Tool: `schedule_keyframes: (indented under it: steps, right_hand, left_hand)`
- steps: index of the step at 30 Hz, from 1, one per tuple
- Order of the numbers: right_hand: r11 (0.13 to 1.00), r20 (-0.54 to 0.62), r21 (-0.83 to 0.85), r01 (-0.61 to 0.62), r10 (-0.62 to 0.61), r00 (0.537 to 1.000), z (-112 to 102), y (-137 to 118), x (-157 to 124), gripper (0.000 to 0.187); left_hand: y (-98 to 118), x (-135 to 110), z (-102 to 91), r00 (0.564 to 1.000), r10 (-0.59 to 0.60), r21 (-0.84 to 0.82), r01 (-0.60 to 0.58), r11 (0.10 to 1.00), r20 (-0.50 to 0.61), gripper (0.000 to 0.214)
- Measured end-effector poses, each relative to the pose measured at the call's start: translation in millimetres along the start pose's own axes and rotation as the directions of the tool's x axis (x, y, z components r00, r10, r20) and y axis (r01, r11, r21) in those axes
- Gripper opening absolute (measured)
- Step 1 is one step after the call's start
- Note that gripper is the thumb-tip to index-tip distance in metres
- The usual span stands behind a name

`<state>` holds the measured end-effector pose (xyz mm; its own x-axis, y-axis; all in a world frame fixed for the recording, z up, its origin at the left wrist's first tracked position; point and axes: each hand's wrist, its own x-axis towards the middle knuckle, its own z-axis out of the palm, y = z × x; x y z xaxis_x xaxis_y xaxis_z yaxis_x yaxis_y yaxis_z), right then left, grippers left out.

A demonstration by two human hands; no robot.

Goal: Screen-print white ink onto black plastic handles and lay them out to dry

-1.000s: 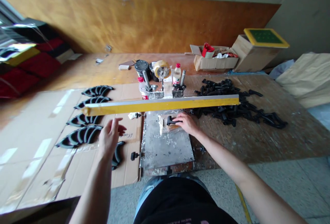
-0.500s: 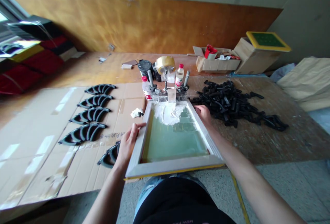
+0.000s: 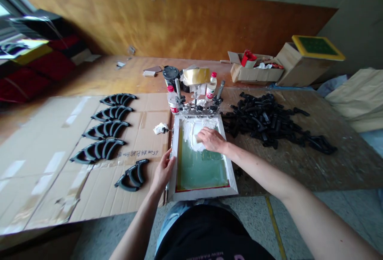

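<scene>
A silk-screen frame [image 3: 231, 172] with grey-white bars and green mesh lies flat before me, lowered at the table's front. White ink [image 3: 188, 128] is spread thickly over the mesh's far end. My right hand [image 3: 211, 139] is closed round a small squeegee [image 3: 198, 138] at the near edge of the ink; the fingers hide much of it. My left hand [image 3: 163, 170] grips the left bar of the frame, thumb near the top. Behind the frame stands a metal clamp [image 3: 199, 110] with two upright posts. What lies beneath the mesh cannot be seen.
Several fanned groups of curved black handles [image 3: 97, 150] lie on cardboard [image 3: 104, 196] at left. A heap of black parts [image 3: 263, 118] covers the right side. Bottles [image 3: 211, 86], a dark tub [image 3: 171, 76] and a tape roll [image 3: 196, 76] stand behind the clamp.
The frame has come down from a raised tilt to flat. My right hand has left its right bar and taken the squeegee from the far end. My left hand stays on the left bar.
</scene>
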<state>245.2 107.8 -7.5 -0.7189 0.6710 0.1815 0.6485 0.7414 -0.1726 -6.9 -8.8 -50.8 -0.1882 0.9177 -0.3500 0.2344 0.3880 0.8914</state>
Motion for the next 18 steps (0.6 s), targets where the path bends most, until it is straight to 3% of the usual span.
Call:
schedule_keyframes:
  steps: [2,4,9,12,15,18]
  right_hand:
    - [0.984,0.033,0.067,0.164,-0.166,0.986,-8,-3,-13,0.013]
    - [0.966,0.047,0.131,0.223,-0.231,0.972,-14,0,-16,0.011]
    - [0.99,-0.121,0.108,0.095,-0.081,0.989,0,4,-12,0.016]
    - [0.979,-0.167,0.112,0.17,-0.15,0.975,10,-2,-26,0.022]
    - [0.964,-0.145,0.192,0.183,-0.156,0.977,3,-2,-28,0.016]
    - [0.968,-0.173,0.249,0.027,0.017,0.985,-16,11,-1,0.024]
  left_hand:
    - [-3,1,0.7,1.0,0.015,0.001,-0.015,1.0,-0.003,0.073]
    - [-7,2,1.2,1.0,0.022,-0.01,-0.022,1.0,0.004,0.074]
    - [-4,1,-2.0,1.0,-0.01,-0.044,0.011,0.999,0.02,0.081]
    - [3,-3,-3.6,0.999,-0.023,-0.039,0.024,0.999,0.035,0.081]
    - [13,-8,-4.0,0.999,-0.032,-0.036,0.033,0.999,0.028,0.082]
    - [29,-14,-8.0,0.999,-0.038,-0.036,0.039,0.999,0.038,0.083]
